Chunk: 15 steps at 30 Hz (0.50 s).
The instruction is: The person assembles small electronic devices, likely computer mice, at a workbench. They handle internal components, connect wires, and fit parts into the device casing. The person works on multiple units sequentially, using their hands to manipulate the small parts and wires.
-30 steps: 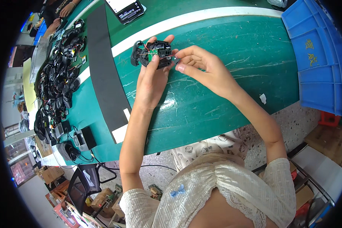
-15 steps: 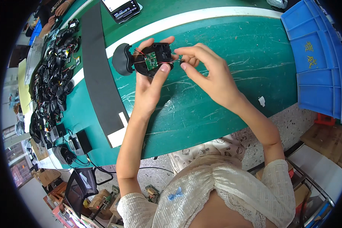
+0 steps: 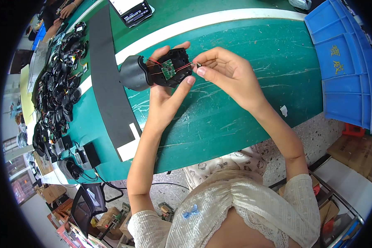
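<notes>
Left hand [image 3: 165,99]: fingers wrapped around black housing [image 3: 153,72], held above the green table [image 3: 244,107].
Right hand [image 3: 231,76]: fingertips pinched on a red wire [image 3: 185,66] from the circuit board [image 3: 168,68].
Risk: tugging could likely tear the wire off; the housing might slip.

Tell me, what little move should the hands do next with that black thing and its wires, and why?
Probably guide the small part pinched in the right hand toward the green circuit board. The red wire runs taut from it to the open black housing, which the left hand holds up above the green table.
</notes>
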Each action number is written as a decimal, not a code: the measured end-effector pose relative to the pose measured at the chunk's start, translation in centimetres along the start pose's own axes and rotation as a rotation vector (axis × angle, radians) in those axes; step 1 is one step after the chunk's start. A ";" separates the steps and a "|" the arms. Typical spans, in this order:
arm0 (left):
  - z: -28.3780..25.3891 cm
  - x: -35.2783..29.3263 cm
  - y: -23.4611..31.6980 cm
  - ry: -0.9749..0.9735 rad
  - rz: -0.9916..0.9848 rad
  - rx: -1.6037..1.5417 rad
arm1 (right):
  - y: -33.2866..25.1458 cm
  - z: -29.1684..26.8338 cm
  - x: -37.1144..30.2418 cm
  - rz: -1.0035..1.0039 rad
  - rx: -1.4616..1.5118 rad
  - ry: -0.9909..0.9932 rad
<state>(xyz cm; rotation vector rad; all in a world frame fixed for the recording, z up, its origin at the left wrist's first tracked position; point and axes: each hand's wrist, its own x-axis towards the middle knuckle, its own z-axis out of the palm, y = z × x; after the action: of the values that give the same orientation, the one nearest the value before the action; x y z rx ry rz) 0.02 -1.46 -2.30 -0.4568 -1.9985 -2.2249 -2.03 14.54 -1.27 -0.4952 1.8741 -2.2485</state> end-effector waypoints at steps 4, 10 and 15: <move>0.1 -0.1 -0.4 -0.010 0.044 0.058 | -0.4 -0.8 0.2 0.200 0.169 -0.082; 0.3 -0.3 -0.5 -0.069 0.000 0.084 | 0.3 -1.4 0.2 0.304 0.325 -0.061; 0.3 -0.4 -0.7 -0.055 0.005 0.075 | 0.3 -1.1 0.1 0.255 0.215 -0.045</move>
<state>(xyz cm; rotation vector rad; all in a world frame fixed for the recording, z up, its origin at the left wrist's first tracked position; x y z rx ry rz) 0.24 -1.09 -3.03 -0.5195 -2.0969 -2.1488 -2.53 15.48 -1.68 -0.2547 1.5504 -2.2113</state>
